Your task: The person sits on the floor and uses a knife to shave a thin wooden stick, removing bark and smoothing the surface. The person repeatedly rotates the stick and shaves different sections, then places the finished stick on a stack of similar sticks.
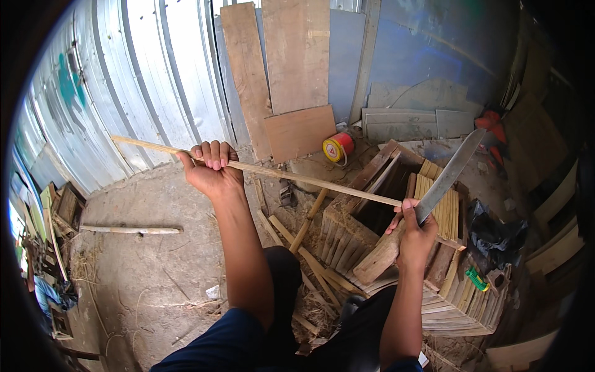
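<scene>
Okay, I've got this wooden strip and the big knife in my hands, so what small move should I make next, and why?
I'd probably draw the wooden strip slightly left, clear of your right hand, before any cutting. Your left hand grips it partway along, but its right end sits right by the fingers of the hand holding the big knife.

Strip (310, 181) is spanning left hand (214, 166) to right hand (416, 240). Boards (297, 62) are leaning against wall (421, 43) ahead; bucket (338, 149) is sitting right of them. Stick (130, 230) is lying on floor (155, 273) at left; crates (347, 240) are standing at right.
</scene>
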`<state>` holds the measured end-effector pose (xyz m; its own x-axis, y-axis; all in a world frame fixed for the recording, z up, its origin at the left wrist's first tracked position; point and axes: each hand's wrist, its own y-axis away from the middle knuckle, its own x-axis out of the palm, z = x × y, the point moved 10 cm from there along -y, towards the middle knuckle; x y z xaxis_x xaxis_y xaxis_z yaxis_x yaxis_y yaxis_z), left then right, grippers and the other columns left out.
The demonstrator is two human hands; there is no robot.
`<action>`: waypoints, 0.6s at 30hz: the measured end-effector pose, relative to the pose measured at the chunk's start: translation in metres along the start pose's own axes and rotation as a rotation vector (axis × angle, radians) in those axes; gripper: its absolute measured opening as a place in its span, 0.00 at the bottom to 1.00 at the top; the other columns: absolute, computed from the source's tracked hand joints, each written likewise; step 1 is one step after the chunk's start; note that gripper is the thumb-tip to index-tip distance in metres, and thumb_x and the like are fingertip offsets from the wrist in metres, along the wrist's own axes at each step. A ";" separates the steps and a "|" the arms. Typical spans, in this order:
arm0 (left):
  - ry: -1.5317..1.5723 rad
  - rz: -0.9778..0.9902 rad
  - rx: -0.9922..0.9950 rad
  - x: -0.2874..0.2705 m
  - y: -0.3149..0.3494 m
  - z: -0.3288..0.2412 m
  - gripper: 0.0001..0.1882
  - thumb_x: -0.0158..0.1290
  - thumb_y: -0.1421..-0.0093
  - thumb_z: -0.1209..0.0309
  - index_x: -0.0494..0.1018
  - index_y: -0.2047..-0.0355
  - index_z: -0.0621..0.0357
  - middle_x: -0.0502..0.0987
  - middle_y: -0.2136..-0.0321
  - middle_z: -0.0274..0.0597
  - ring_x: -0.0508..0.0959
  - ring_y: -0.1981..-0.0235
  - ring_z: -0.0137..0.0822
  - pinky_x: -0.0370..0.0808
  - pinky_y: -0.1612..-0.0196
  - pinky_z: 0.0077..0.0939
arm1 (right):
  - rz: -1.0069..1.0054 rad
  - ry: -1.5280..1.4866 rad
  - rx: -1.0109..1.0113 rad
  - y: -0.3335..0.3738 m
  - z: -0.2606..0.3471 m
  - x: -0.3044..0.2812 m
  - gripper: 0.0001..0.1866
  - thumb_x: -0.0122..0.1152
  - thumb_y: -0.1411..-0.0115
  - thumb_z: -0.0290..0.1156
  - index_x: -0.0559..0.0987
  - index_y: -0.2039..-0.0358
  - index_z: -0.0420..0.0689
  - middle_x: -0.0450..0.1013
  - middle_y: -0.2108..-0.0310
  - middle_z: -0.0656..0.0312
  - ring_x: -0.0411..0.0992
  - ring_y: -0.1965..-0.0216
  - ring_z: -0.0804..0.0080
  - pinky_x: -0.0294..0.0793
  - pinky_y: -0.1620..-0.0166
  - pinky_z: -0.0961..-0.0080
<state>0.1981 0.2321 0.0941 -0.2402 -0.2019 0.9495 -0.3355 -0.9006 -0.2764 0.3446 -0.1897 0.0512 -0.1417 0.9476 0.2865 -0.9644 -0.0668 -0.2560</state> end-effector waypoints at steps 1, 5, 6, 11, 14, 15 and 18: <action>-0.012 -0.001 0.003 0.000 0.000 0.000 0.32 0.38 0.24 0.46 0.63 0.81 0.52 0.55 0.91 0.30 0.53 0.91 0.26 0.53 0.89 0.21 | -0.009 0.018 0.011 0.000 -0.001 -0.001 0.08 0.62 0.31 0.28 0.77 0.60 0.35 0.75 0.70 0.54 0.72 0.79 0.73 0.76 0.77 0.73; -0.038 -0.031 0.016 0.000 0.001 0.000 0.32 0.37 0.23 0.46 0.62 0.81 0.52 0.55 0.91 0.29 0.53 0.91 0.25 0.53 0.89 0.20 | -0.015 0.024 0.018 0.001 -0.001 -0.001 0.08 0.62 0.31 0.28 0.77 0.60 0.35 0.75 0.71 0.56 0.72 0.79 0.73 0.76 0.77 0.73; -0.041 -0.035 0.016 0.000 0.001 -0.001 0.32 0.37 0.23 0.46 0.62 0.81 0.52 0.55 0.91 0.29 0.53 0.91 0.25 0.53 0.90 0.20 | -0.014 0.019 0.016 0.001 -0.001 0.000 0.08 0.62 0.31 0.28 0.77 0.60 0.35 0.75 0.71 0.56 0.72 0.79 0.73 0.76 0.77 0.73; -0.082 -0.038 0.026 0.001 0.002 -0.002 0.31 0.35 0.23 0.47 0.63 0.79 0.52 0.54 0.89 0.29 0.53 0.91 0.26 0.53 0.90 0.21 | -0.013 0.000 0.018 0.001 -0.002 0.000 0.09 0.63 0.32 0.29 0.77 0.60 0.35 0.75 0.71 0.56 0.72 0.79 0.72 0.76 0.77 0.73; -0.108 -0.046 0.029 -0.001 0.002 -0.001 0.29 0.32 0.22 0.47 0.62 0.77 0.52 0.53 0.89 0.29 0.52 0.90 0.26 0.53 0.89 0.20 | -0.013 -0.022 0.030 0.000 -0.002 0.000 0.09 0.64 0.32 0.28 0.77 0.59 0.35 0.75 0.70 0.55 0.72 0.79 0.72 0.75 0.77 0.73; -0.118 -0.050 0.031 -0.002 0.002 -0.002 0.29 0.31 0.22 0.48 0.61 0.76 0.53 0.52 0.88 0.28 0.51 0.89 0.26 0.53 0.89 0.20 | -0.014 -0.033 0.036 0.000 -0.002 0.000 0.09 0.64 0.32 0.28 0.77 0.59 0.35 0.75 0.69 0.55 0.72 0.79 0.72 0.75 0.77 0.73; -0.136 0.010 0.003 0.002 0.001 0.000 0.28 0.30 0.22 0.49 0.60 0.75 0.53 0.51 0.87 0.28 0.51 0.87 0.26 0.56 0.86 0.21 | -0.012 -0.067 0.073 0.000 -0.005 0.000 0.09 0.64 0.32 0.28 0.77 0.58 0.35 0.74 0.67 0.54 0.72 0.78 0.71 0.75 0.77 0.72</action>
<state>0.1971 0.2310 0.0959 -0.1174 -0.2608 0.9582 -0.3305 -0.8996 -0.2854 0.3459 -0.1881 0.0471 -0.1425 0.9254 0.3511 -0.9794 -0.0806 -0.1849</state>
